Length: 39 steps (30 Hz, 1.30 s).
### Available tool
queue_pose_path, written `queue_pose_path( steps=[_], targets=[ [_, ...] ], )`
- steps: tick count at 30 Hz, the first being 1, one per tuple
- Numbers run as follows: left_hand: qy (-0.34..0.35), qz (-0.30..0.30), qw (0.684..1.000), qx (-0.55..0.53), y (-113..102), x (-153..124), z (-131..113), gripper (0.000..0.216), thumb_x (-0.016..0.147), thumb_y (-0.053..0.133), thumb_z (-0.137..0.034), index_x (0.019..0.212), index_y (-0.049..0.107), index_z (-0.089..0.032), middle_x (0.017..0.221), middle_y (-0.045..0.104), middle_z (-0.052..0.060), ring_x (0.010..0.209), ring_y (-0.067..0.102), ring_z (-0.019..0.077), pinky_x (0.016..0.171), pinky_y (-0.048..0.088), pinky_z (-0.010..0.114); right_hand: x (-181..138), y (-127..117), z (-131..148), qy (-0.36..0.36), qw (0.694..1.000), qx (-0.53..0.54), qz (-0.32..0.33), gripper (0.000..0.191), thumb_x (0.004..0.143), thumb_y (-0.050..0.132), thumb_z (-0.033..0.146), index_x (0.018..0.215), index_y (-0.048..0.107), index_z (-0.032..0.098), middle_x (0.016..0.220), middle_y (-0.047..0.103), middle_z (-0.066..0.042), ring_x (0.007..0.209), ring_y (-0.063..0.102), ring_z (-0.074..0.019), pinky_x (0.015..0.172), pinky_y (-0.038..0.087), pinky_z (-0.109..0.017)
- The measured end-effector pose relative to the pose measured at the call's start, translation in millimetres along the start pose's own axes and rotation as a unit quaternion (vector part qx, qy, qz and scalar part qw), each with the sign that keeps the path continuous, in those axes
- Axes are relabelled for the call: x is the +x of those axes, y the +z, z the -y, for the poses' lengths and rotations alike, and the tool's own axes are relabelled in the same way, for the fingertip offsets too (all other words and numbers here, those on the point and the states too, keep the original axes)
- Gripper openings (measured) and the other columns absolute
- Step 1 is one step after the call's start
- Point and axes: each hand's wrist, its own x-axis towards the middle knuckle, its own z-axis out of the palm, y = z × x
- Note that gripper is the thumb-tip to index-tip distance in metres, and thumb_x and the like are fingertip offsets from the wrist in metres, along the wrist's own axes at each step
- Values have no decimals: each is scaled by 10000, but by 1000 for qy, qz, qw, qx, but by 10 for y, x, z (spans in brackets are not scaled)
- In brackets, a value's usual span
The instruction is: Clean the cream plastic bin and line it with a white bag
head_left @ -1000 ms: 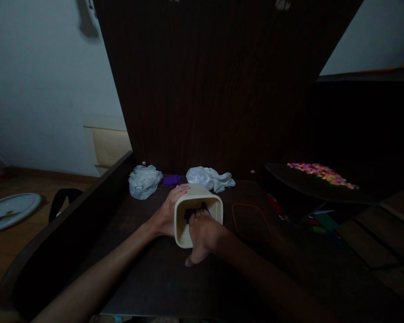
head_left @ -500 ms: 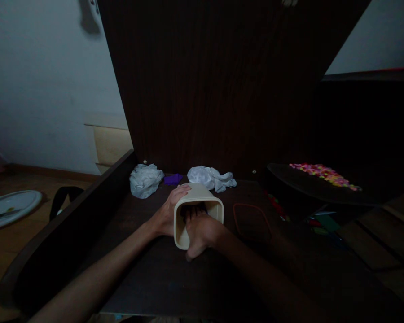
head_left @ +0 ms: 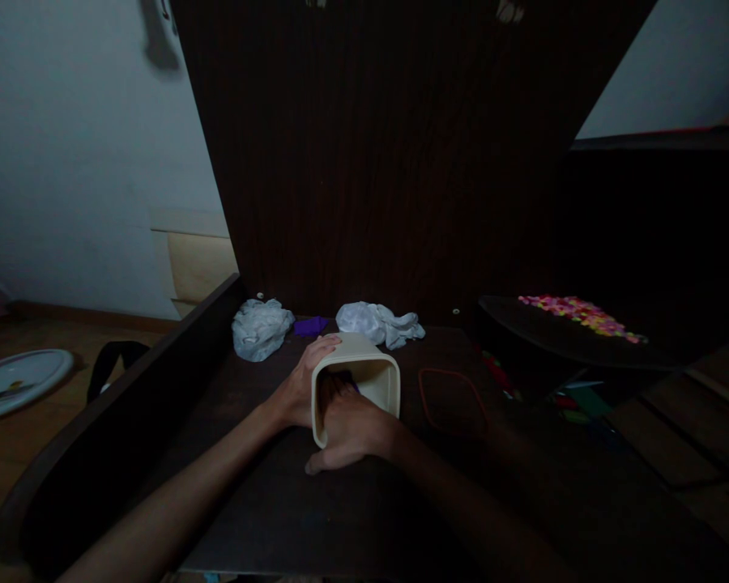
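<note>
Both hands at a cream container lying on its side

The right hand reaches into the container, fingers hidden, thumb now spread left on the desk; the left hand clasps its left wall. It lies mid-desk, long axis near-to-far, mouth facing near. The purple cloth seen earlier is mostly hidden.

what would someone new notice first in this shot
First the pale cream container, lying on its side mid-table on the dark table: the left hand grips its side, and the right hand reaches into its open mouth. Behind it lie two crumpled white cloths by the back panel, and bright pink and yellow pieces glow on a dark surface at right.
</note>
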Motion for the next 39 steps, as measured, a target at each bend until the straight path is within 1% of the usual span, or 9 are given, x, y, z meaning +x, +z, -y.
queue_pose_path(
  steps=[8, 14, 16, 19, 22, 27, 32, 35, 39],
  targets=[
    [-14, -6, 1000, 1, -1, -26, 27, 994, 748, 821, -469, 1535, 255, -247, 1424, 455, 214, 1366, 466, 426, 1110, 408, 677, -202, -9, 131, -28, 999, 7, -22, 1213, 682, 806, 558, 1498, 262, -157, 1547, 292, -407, 1465, 321, -451, 1220, 257, -478],
    [-37, -4, 999, -17, -21, -53, 51, 1043, 721, 833, -475, 1543, 244, -218, 1460, 424, 230, 1387, 440, 437, 1138, 374, 671, -408, 64, 235, -36, 997, -5, -61, 1203, 632, 828, 519, 1501, 300, -125, 1547, 324, -380, 1447, 360, -454, 1218, 293, -509],
    [-41, 2, 999, -23, -33, -56, 58, 1077, 694, 849, -496, 1541, 244, -221, 1462, 425, 227, 1387, 441, 438, 1148, 368, 661, -408, 180, 257, -31, 995, -31, -87, 1019, 740, 773, 434, 1482, 349, -122, 1521, 379, -368, 1425, 409, -436, 1201, 338, -509],
    [-58, 17, 998, -18, -49, -56, 59, 1156, 639, 885, -521, 1543, 233, -214, 1463, 423, 227, 1385, 443, 442, 1158, 365, 649, -385, 422, 245, 8, 982, -79, -172, 519, 943, 495, 139, 1440, 492, -12, 1446, 533, -281, 1368, 515, -359, 1144, 426, -519],
    [-61, 25, 998, -10, -55, -51, 56, 1235, 579, 916, -545, 1546, 225, -210, 1458, 426, 228, 1383, 439, 454, 1156, 366, 657, -402, 635, 161, 22, 971, -96, -216, 451, 969, 425, 94, 1397, 565, 60, 1408, 593, -230, 1340, 549, -336, 1109, 467, -507],
    [-45, 31, 998, -16, -49, -42, 61, 1250, 569, 900, -596, 1554, 218, -240, 1486, 400, 220, 1390, 425, 455, 1153, 359, 685, -414, 703, 35, 82, 978, -88, -170, 459, 943, 497, 127, 1388, 581, 52, 1443, 551, -255, 1347, 535, -372, 1120, 439, -533],
    [-44, 28, 999, -9, -35, -25, 38, 1193, 615, 902, -509, 1550, 228, -203, 1480, 402, 227, 1392, 428, 440, 1151, 374, 666, -385, 437, 43, 165, 982, -69, -69, 662, 797, 693, 260, 1388, 563, -7, 1449, 515, -313, 1349, 509, -439, 1131, 403, -554],
    [-29, 26, 999, -12, -34, -10, 16, 1190, 613, 899, -509, 1547, 234, -190, 1469, 412, 233, 1388, 429, 446, 1149, 369, 674, -423, 202, 15, 86, 993, -67, -35, 979, 639, 810, 409, 1449, 476, -29, 1489, 452, -342, 1380, 457, -469, 1155, 368, -526],
    [-31, 29, 999, -9, -35, 9, -2, 1198, 603, 908, -497, 1545, 225, -211, 1467, 415, 228, 1380, 438, 446, 1141, 376, 681, -332, -33, 16, 86, 993, -75, 42, 1035, 579, 842, 440, 1416, 498, -62, 1461, 471, -361, 1361, 475, -472, 1170, 339, -499]
  ],
)
